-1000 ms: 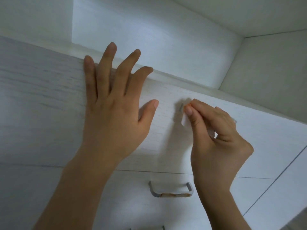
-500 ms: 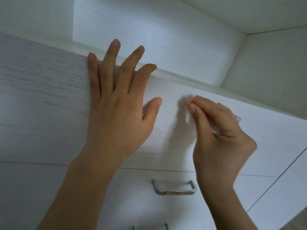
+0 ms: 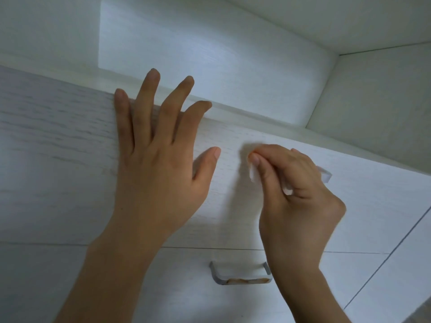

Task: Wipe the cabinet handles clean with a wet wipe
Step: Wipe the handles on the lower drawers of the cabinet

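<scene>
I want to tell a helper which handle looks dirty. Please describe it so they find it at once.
Start at the white cabinet front. Below the seam under the right hand sits a grey U-shaped lower handle. Unlike the upper handle behind that hand, its bar carries brown stains.

Drawer front [image 3: 58, 141]: matt white wood grain. Lower handle [image 3: 240, 275]: brushed grey metal, worn patch. Wipe [image 3: 253, 174]: soft white cloth.
</scene>
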